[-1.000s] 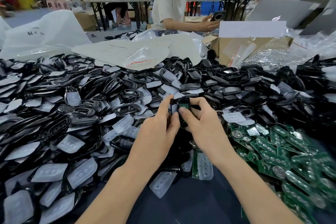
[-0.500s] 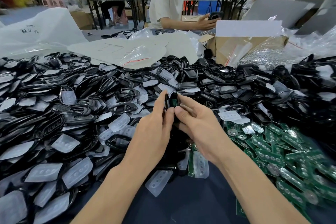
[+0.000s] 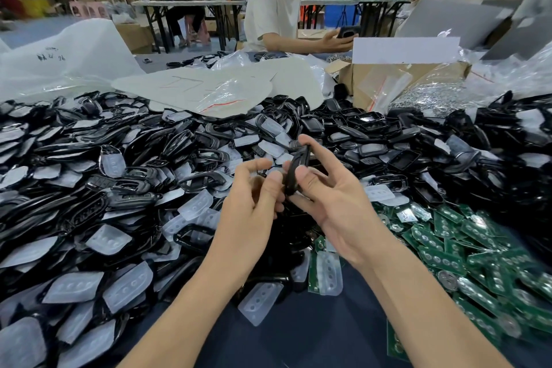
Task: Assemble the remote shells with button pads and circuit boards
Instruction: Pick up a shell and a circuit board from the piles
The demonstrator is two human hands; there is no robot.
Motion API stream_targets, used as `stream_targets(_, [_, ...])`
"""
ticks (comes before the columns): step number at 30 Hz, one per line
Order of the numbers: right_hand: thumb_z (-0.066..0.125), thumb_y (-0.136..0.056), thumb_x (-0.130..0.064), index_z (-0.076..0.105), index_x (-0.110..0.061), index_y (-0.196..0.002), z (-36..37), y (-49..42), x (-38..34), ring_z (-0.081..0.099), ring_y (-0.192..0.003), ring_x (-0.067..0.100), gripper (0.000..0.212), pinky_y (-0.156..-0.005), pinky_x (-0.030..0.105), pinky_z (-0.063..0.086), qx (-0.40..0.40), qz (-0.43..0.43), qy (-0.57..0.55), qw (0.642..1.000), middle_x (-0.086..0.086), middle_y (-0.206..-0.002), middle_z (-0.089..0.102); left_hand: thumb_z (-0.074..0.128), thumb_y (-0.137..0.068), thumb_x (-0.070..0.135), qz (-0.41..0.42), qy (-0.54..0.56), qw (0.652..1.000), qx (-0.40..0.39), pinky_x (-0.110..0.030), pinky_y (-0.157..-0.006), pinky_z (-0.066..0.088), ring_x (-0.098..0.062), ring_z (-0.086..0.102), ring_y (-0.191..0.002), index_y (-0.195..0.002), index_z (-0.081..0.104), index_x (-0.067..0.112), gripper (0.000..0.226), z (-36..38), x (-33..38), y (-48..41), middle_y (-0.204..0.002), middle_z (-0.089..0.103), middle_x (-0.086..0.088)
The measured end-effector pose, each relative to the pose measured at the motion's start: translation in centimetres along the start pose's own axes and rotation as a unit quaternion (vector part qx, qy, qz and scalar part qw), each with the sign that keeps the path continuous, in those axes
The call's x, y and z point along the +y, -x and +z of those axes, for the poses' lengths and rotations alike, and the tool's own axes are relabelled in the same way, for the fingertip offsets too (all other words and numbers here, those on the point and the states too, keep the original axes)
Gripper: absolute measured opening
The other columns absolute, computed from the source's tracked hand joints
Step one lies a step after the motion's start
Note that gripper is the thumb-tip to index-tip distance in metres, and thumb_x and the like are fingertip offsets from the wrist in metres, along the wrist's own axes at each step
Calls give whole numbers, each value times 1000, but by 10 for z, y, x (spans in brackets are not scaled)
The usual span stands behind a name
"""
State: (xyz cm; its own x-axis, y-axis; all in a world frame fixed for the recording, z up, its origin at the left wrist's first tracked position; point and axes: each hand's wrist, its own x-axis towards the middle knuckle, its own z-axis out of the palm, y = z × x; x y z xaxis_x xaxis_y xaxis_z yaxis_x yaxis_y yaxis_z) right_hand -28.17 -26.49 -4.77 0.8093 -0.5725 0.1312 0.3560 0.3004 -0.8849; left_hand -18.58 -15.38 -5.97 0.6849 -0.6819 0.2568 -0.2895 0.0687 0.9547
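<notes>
The right hand (image 3: 337, 203) pinches a black remote shell (image 3: 297, 169) between its thumb and fingers, holding it edge-up and tilted above the heap. The left hand (image 3: 254, 197) has its fingers curled, and its thumb and fingertips close on the shell's lower end (just how firmly is hard to tell).

To the left of the hands and beyond them spreads a deep pile of black shells (image 3: 128, 185) mixed with translucent button pads (image 3: 195, 205). To the right of the right hand lies a heap of green circuit boards (image 3: 448, 251). Nearer than the hands, one button pad (image 3: 328, 275) lies on a board, another (image 3: 260, 299) on the dark blue tabletop (image 3: 313, 337). Well beyond the hands stands a cardboard box (image 3: 373, 84).
</notes>
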Motion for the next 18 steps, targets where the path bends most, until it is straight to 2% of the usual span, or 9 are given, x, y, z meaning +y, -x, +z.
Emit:
stream_targets(2, [64,-88,-13,60,-22,-136,-1,-1,-3,71,-101,24,49,-86,31,61,5,7,-75,997,12,-109,72,56,-101,33,-31,50,998,-8,-19,-65,52,-7,63,-72,-106,59,19,15,0,5,0,-79,67,8])
stream_targets(4, [61,-92,-11,58,-16,-136,0,-2,-5,72,-98,25,45,-82,31,62,8,18,-122,992,14,-108,71,63,-95,34,-82,117,989,-23,-22,-63,54,-12,63,-71,-102,61,9,26,3,8,0,-80,66,0])
stream_targets(8, [61,-92,-12,59,-16,-131,1,0,-4,73,-98,27,39,-75,32,61,8,27,-134,991,15,-107,73,68,-84,31,-185,262,946,-50,-24,-58,55,-14,64,-66,-100,62,0,35,6,12,-1,-75,66,-6])
stream_targets(11, [62,-91,-14,60,-17,-129,2,0,-2,71,-97,26,38,-80,31,59,10,31,-121,992,13,-107,75,66,-85,34,-226,287,928,-76,-24,-56,56,-15,65,-61,-95,65,-1,36,4,12,-1,-73,68,-8])
stream_targets(15, [64,-88,-15,57,-18,-132,3,0,1,69,-101,27,44,-84,30,58,14,30,-100,994,14,-109,75,65,-86,36,-241,287,923,-85,-23,-54,55,-15,66,-60,-93,68,1,36,1,13,-2,-73,69,-10])
stream_targets(18, [65,-85,-17,58,-20,-130,5,1,2,65,-104,28,46,-81,30,57,14,24,-68,997,13,-111,73,63,-90,32,-249,303,916,-84,-22,-53,55,-14,65,-60,-92,73,0,34,0,11,-2,-74,69,-9])
